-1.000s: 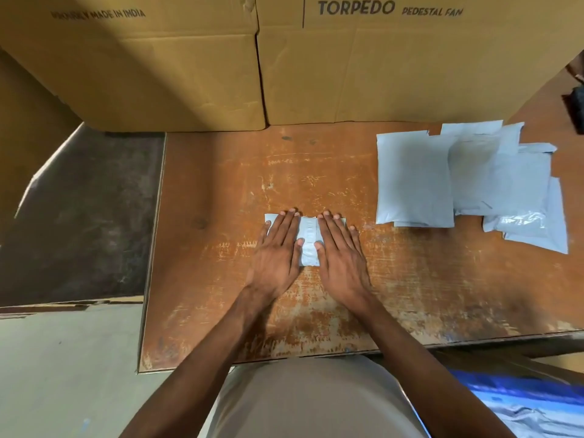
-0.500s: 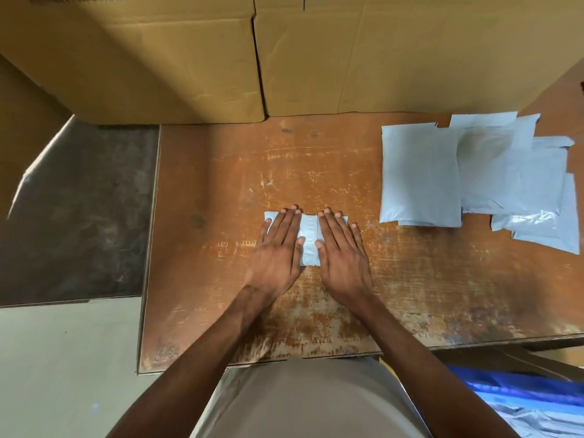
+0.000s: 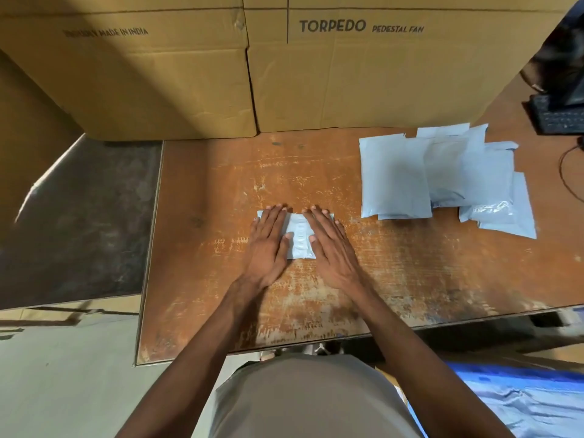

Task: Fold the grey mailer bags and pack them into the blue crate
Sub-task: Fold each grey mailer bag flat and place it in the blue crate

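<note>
A folded grey mailer bag (image 3: pixel 299 238) lies flat on the worn brown table (image 3: pixel 410 273), near its middle. My left hand (image 3: pixel 268 245) rests palm down on the bag's left part, fingers spread. My right hand (image 3: pixel 330 245) lies palm down on its right part; only a strip of the bag shows between them. A loose pile of several unfolded grey mailer bags (image 3: pixel 442 175) sits at the table's right. The blue crate (image 3: pixel 518 374) shows at the bottom right, below the table's edge, with crumpled grey bags inside.
Two large cardboard boxes (image 3: pixel 363 74) stand along the back of the table. A dark keyboard (image 3: pixel 556 115) and a cable lie at the far right. A lower dark surface (image 3: pixel 79 216) adjoins the table's left side. My torso hides the front edge.
Both hands stay pressed flat on the folded bag. Only the camera has tilted, down and then back up, shifting the whole scene.
</note>
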